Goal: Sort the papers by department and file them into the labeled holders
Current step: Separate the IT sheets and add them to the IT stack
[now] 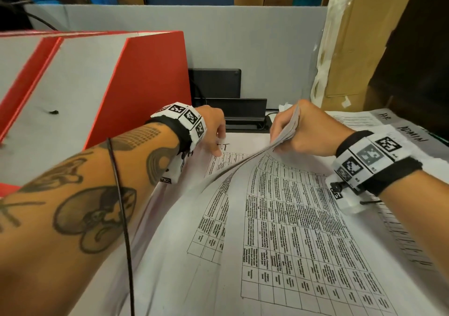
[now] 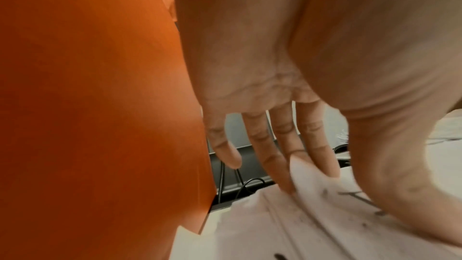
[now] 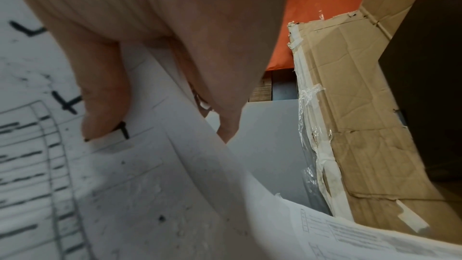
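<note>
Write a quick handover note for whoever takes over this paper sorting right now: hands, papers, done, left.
Right hand: grips the far edge of a lifted stack of sheets.
Left hand: fingertips on the sheet underneath, far end marked by hand.
To the right lie papers marked HR and ADMIN; the red holders stand left.
Done: some piles started.
Left: finish sorting, then file everything.

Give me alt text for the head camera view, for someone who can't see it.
A person's right hand lifts the top edge of a stack of printed table sheets while the left hand touches the sheet underneath. A red and white holder stands to the left.
</note>
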Action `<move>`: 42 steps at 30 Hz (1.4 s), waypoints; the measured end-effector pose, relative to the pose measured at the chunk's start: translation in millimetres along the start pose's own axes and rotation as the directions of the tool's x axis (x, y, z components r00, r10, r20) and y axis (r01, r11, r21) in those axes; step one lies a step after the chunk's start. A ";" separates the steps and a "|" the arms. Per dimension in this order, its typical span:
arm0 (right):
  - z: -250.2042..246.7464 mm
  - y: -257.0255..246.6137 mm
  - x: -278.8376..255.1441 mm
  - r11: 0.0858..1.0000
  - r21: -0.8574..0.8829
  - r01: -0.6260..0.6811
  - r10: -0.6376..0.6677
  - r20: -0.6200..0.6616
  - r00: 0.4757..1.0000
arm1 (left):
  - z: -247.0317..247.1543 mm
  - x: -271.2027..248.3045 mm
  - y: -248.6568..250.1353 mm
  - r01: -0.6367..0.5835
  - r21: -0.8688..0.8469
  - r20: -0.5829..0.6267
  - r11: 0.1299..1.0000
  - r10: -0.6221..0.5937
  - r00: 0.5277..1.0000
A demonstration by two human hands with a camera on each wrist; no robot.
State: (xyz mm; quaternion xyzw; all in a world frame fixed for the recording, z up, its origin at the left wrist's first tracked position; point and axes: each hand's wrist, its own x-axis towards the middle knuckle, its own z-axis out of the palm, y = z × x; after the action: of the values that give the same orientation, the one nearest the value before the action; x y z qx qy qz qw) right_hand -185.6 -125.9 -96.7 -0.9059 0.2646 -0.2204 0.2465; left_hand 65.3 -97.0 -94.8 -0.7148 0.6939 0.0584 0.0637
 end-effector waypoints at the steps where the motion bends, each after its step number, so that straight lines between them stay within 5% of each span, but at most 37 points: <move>1: 0.8 -0.9 0.0 1.000 -0.008 0.003 -0.003 0.002 1.000 | -0.9 -0.5 -0.1 0.005 0.000 -0.033 1.000 -0.005 0.999; 8: 3.9 -11.1 -0.7 0.995 -0.060 -0.073 0.071 -0.036 0.997 | -26.9 -16.1 9.3 0.062 -0.042 -0.235 0.997 -0.070 0.969; 12: 5.3 -14.1 0.0 0.997 -0.052 -0.053 0.051 -0.044 0.998 | -53.3 -34.5 26.1 -0.189 -0.195 -0.240 0.962 0.140 0.961; 16: 4.2 -9.4 -1.5 0.999 -0.034 -0.036 0.034 -0.056 0.998 | -66.4 -47.8 41.6 -0.373 -0.442 -0.130 0.816 0.353 0.927; 19: 1.0 -9.5 -3.4 0.999 0.032 0.010 -0.007 -0.103 0.995 | -61.1 -37.3 34.5 -0.223 -0.723 -0.086 0.653 0.235 0.968; 21: -1.5 -9.9 -4.9 0.998 0.059 0.016 -0.010 -0.099 0.995 | -50.2 -24.7 21.8 -0.153 -0.585 -0.064 0.797 0.142 0.988; 23: -1.4 -10.4 -6.3 0.999 0.042 0.004 -0.002 -0.052 0.999 | -34.9 -14.8 10.9 -0.102 -0.190 0.002 0.976 0.105 0.995; 25: -1.0 -12.0 -7.6 1.000 0.002 0.027 -0.027 0.002 1.000 | -17.9 -10.8 5.8 -0.050 0.057 0.097 0.997 0.044 0.994; 36: 2.9 -10.5 -4.7 1.000 -0.005 0.015 -0.015 0.017 1.000 | -13.8 -7.3 7.0 -0.025 0.018 -0.098 1.000 0.026 0.995; 42: 8.9 -20.8 -0.1 0.998 -0.047 0.028 -0.028 -0.004 1.000 | -43.3 -29.8 23.0 -0.189 -0.009 -0.172 0.982 0.184 0.968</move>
State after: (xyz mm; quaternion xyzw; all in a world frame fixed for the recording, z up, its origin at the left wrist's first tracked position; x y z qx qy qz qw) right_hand -173.2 -107.5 -92.0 -0.9147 0.2574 -0.2195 0.2212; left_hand 41.3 -75.8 -47.2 -0.6496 0.7601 0.0113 -0.0107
